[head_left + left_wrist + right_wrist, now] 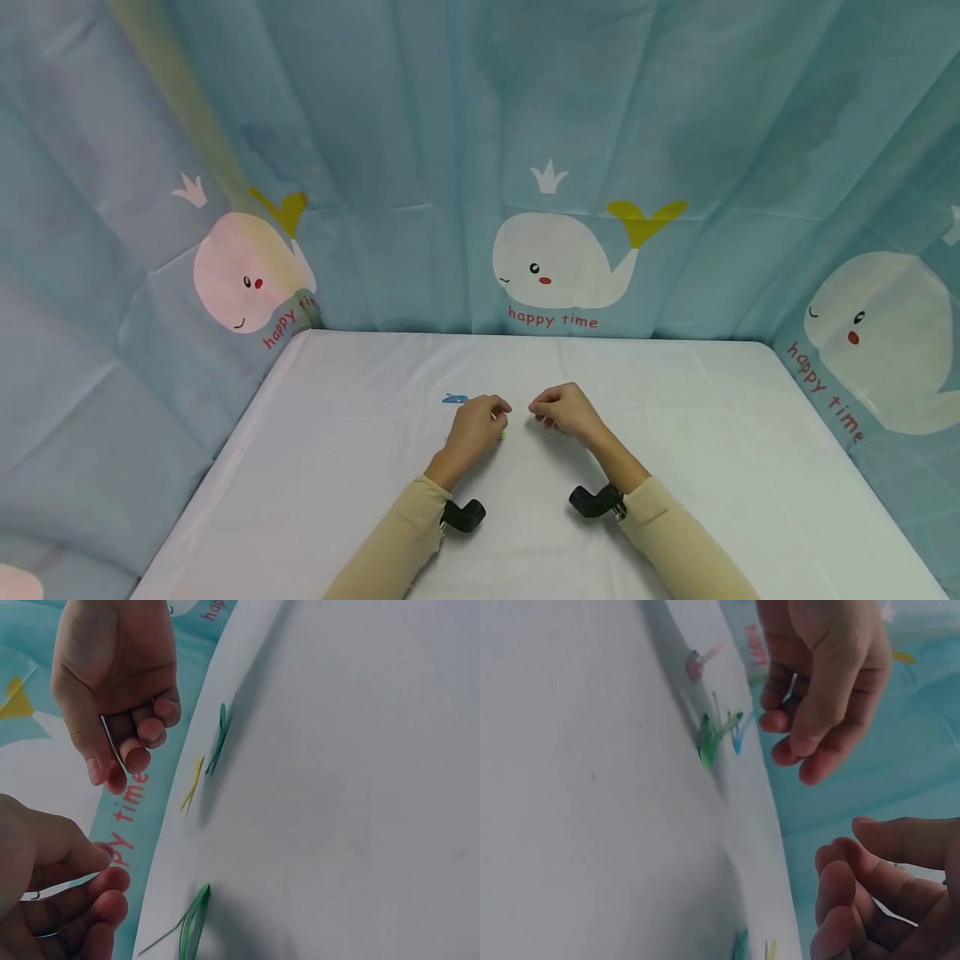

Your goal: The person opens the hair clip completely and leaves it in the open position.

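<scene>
In the head view my left hand [476, 427] is raised over the white table, its fingers loosely bent around nothing visible. Facing it from the right is my right hand [567, 410], also loosely bent, with a small gap between the two. The right wrist view shows the right thumb apart from the fingers. Beyond the left hand lies a small blue clip-like piece [454, 398]. A green piece [709, 742] and a pink one [696, 666] lie near the left hand. Below the right hand are thin crossed pieces, one teal [219, 739] and one yellow [193, 784].
A white cloth [345, 400] covers the table. Behind and beside it hangs a blue curtain [397, 250] printed with whales. Each wrist carries a black curved mount [465, 517] by the sleeve cuff.
</scene>
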The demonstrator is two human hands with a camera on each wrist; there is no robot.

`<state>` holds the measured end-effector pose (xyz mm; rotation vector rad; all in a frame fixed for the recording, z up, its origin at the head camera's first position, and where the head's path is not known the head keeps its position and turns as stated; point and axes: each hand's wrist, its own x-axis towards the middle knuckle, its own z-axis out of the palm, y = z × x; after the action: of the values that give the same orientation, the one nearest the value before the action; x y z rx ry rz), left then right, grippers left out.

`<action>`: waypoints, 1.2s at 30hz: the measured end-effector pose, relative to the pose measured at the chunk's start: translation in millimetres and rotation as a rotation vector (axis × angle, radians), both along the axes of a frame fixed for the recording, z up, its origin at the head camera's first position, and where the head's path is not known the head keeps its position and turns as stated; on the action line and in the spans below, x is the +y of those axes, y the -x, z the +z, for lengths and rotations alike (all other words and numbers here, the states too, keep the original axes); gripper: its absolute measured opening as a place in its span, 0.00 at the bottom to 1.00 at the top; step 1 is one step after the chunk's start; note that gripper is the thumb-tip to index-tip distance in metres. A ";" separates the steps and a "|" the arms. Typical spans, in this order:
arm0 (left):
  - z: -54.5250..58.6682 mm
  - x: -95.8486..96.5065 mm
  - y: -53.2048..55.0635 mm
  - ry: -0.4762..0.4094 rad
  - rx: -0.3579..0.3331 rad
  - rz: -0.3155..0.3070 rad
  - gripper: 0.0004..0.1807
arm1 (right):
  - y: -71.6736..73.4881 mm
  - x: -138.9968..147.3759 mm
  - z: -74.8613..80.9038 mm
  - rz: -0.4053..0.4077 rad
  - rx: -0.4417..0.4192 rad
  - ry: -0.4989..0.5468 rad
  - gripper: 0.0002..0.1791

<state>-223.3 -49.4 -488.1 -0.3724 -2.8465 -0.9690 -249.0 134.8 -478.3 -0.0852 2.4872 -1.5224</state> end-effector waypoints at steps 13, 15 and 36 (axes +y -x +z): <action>-2.4 34.5 4.2 -0.005 -0.105 -0.024 0.05 | -5.6 39.9 1.6 -0.080 -0.012 -0.041 0.10; -3.6 39.6 4.0 0.005 -0.115 -0.029 0.05 | -6.3 43.8 -0.3 -0.095 -0.021 -0.057 0.10; -13.3 73.3 12.5 0.118 -0.091 -0.015 0.06 | -12.3 53.2 -10.9 -0.109 -0.064 -0.223 0.06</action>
<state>-235.9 23.9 -501.5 -0.3706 -2.9961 -0.8434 -236.6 187.9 -489.2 0.1360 2.6285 -1.2535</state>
